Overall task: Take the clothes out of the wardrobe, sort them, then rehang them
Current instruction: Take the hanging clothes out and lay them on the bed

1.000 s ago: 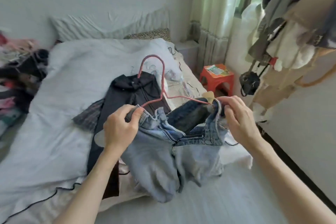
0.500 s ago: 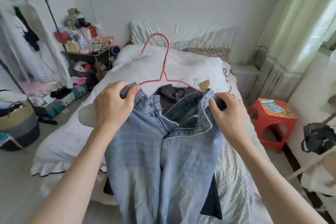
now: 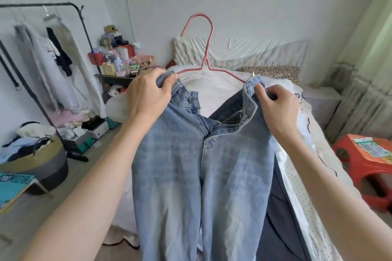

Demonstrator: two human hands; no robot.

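A pair of light blue jeans (image 3: 191, 176) hangs full length in front of me, its fly unzipped. My left hand (image 3: 148, 95) grips the left end of the waistband, and my right hand (image 3: 277, 108) pinches the right end. A pink wire hanger (image 3: 206, 48) rises upright behind the waistband, its shoulders running down to both hands and its hook at the top. A darker blue garment (image 3: 282, 207) hangs behind the jeans on the right.
The white bed (image 3: 222, 87) lies behind the jeans. At the left stands a black clothes rail (image 3: 82, 19) with pale garments (image 3: 46, 63), a laundry basket (image 3: 38, 165) below it and a cluttered side table (image 3: 118, 70). A red stool (image 3: 364, 163) is at the right.
The view swung left from the window side toward the bed and clothes rail. I lifted the jeans off the bed, and they unfolded until they hang straight, with the hanger upright.
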